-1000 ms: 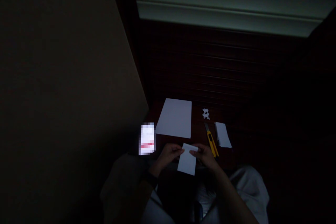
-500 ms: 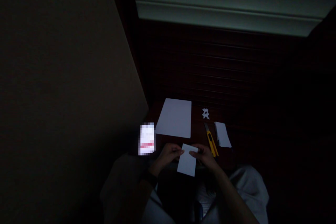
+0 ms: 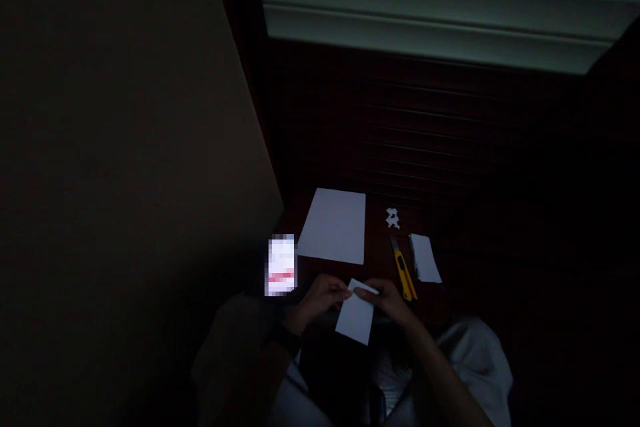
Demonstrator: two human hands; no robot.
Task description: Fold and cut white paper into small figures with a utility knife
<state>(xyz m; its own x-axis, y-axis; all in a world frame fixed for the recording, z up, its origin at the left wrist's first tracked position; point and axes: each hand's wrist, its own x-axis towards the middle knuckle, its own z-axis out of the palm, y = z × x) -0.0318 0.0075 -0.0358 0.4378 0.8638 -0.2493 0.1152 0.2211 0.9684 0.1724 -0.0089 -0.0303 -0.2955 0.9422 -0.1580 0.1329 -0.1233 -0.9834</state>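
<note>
Over the near edge of a dark table, a small white sheet of paper [image 3: 356, 320] is held between both hands. My left hand [image 3: 324, 295] pinches its upper left edge between thumb and fingers. My right hand [image 3: 387, 298] grips the upper right side, its thumb lying across the front and its fingers behind the sheet. The paper's lower part hangs toward my lap. Just beyond my right hand lies a yellow utility knife [image 3: 404, 275] with its blade pointing away from me.
A large white sheet [image 3: 335, 223] lies flat at the back left of the table [image 3: 377, 247]. Several small white paper scraps [image 3: 393, 218] are at the back, and a stack of white paper [image 3: 425, 258] sits at the right. A lit, blurred-out screen [image 3: 281, 265] glows at left, near the wall [image 3: 200, 147].
The small sheet has tilted a little and its lower end has dropped slightly. My right thumb has moved left across the paper, closer to my left thumb.
</note>
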